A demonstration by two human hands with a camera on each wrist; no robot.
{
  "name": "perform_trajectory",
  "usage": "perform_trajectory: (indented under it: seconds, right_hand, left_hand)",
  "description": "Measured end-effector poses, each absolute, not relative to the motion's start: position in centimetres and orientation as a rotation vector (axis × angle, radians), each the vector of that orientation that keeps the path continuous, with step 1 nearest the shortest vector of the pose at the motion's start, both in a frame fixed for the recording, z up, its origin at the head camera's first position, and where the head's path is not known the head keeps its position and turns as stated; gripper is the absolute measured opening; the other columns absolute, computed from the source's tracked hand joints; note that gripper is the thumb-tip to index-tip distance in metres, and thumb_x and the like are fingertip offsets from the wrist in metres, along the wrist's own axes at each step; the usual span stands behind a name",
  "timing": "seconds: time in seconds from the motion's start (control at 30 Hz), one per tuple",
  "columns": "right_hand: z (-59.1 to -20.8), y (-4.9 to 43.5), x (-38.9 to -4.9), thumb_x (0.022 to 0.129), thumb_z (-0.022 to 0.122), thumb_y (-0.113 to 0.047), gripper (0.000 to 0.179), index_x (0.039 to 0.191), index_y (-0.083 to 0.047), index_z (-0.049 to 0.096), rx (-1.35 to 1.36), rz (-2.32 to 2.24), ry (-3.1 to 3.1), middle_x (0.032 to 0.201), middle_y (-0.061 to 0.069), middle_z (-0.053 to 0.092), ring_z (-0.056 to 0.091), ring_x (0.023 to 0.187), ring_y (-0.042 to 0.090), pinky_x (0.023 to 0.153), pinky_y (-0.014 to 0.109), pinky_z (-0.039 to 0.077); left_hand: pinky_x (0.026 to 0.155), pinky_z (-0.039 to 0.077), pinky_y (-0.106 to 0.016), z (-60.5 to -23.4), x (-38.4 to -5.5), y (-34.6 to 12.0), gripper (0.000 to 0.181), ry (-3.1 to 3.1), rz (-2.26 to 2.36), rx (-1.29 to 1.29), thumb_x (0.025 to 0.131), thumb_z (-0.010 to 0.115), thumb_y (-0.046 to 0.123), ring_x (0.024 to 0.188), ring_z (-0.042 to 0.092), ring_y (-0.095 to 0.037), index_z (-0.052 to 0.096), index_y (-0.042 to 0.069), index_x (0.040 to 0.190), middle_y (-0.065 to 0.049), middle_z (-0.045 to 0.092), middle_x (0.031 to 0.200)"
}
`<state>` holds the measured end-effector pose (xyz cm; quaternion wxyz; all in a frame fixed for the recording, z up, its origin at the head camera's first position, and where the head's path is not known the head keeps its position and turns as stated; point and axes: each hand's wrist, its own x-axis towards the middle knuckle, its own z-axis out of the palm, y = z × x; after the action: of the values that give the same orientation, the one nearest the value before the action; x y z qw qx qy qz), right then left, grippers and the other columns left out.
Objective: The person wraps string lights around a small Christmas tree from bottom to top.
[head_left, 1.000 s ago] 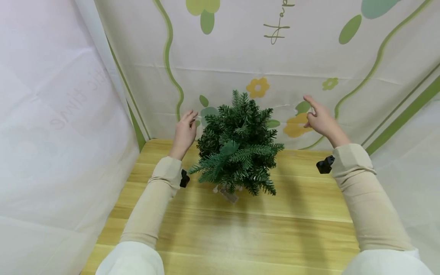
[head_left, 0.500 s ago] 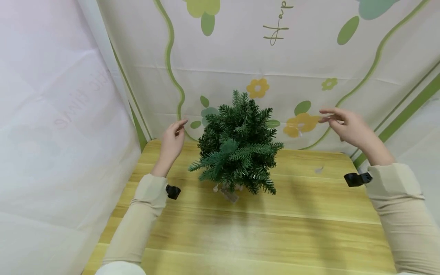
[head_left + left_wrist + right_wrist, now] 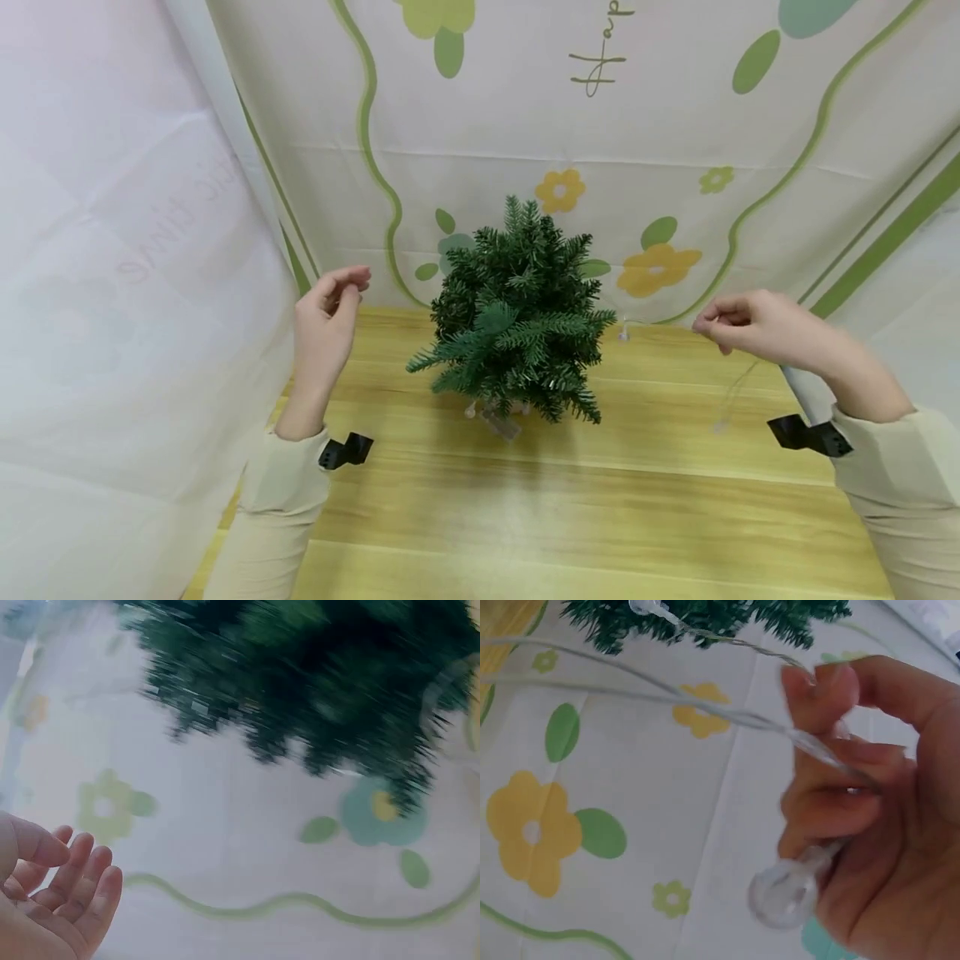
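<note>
A small artificial Christmas tree [image 3: 521, 321] stands on the wooden table. To its right, my right hand [image 3: 780, 329] pinches a string of fairy lights; the clear wire [image 3: 742, 716] runs between thumb and fingers in the right wrist view. One round clear bulb [image 3: 784, 892] hangs below the curled fingers. Another bulb [image 3: 623, 333] lies out between that hand and the branches, and a faint one [image 3: 720, 427] dangles lower. Left of the tree, apart from it, my left hand [image 3: 326, 321] is loosely bent; nothing shows in its fingers [image 3: 97, 900].
Beneath the front branches a bulb [image 3: 470, 410] and a small pale tag [image 3: 501, 427] show near the base. A white cloth with printed flowers [image 3: 656, 268] closes off the table's back, and white cloth walls [image 3: 135, 333] stand at the sides.
My left hand has moved left, away from the tree and nearer to me. My right hand has moved right and lower with the fairy lights, its fingers now pinched together. The tree stays put.
</note>
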<state>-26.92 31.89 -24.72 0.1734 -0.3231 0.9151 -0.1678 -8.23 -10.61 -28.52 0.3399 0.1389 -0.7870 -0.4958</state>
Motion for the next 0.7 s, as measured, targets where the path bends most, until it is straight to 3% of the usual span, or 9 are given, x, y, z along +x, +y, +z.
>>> perform_trajectory:
  seconds: [0.13,0.27,0.4,0.57,0.63,0.7]
  right_hand:
    - [-24.8,31.3,-25.7,0.098,0.053,-0.019,0.024,0.108,-0.005,0.070,-0.971,-0.406,2.498,0.083,-0.004,0.066,0.051,0.065,0.002,0.057,0.022,0.043]
    - [-25.0,30.6,-24.7,0.095,0.058,-0.020,0.018,0.101,-0.011,0.072,-1.041,-0.404,2.460,0.088,-0.005,0.070,0.051,0.064,0.000,0.056,0.020,0.043]
    - [-25.0,30.0,-24.1,0.096,0.058,-0.023,0.017,0.102,-0.015,0.072,-1.103,-0.456,2.478,0.089,-0.007,0.070,0.054,0.069,-0.002,0.058,0.020,0.044]
    - [-24.9,29.4,-23.6,0.099,0.053,-0.025,0.021,0.106,-0.014,0.069,-1.112,-0.540,2.461,0.073,-0.007,0.063,0.056,0.066,0.000,0.060,0.022,0.048]
    - [-24.9,29.2,-23.5,0.099,0.052,-0.026,0.023,0.109,-0.012,0.068,-1.093,-0.572,2.442,0.067,-0.005,0.059,0.054,0.061,0.003,0.057,0.022,0.047]
    - [-25.0,29.0,-23.4,0.099,0.052,-0.026,0.024,0.109,-0.011,0.068,-1.073,-0.611,2.417,0.061,-0.005,0.054,0.048,0.054,0.004,0.054,0.023,0.043]
  left_hand:
    - [0.084,0.051,-0.012,-26.8,-7.0,-9.3,0.025,-1.952,-1.326,0.302,0.098,0.045,0.003,0.094,0.061,-0.002,0.063,-0.004,0.113,0.016,0.064,0.099]
    - [0.084,0.052,-0.014,-25.4,-6.0,-7.4,0.023,-1.867,-1.327,0.210,0.097,0.045,0.001,0.095,0.064,-0.007,0.064,-0.007,0.109,0.018,0.064,0.097]
    - [0.083,0.052,-0.014,-24.7,-5.2,-5.2,0.022,-1.805,-1.245,0.069,0.094,0.046,-0.005,0.092,0.063,-0.004,0.063,-0.013,0.104,0.020,0.064,0.098]
    - [0.083,0.052,-0.013,-25.1,-5.2,-2.6,0.018,-1.790,-1.101,-0.179,0.087,0.048,-0.014,0.091,0.061,-0.002,0.063,-0.015,0.098,-0.007,0.069,0.094]
    - [0.082,0.053,-0.015,-25.5,-5.4,-1.6,0.018,-1.822,-1.005,-0.289,0.085,0.050,-0.014,0.089,0.062,-0.008,0.064,-0.012,0.096,-0.019,0.067,0.092]
    - [0.081,0.054,-0.018,-26.1,-5.7,-0.6,0.020,-1.874,-0.907,-0.379,0.084,0.051,-0.013,0.087,0.064,-0.016,0.065,-0.009,0.098,-0.021,0.067,0.093]
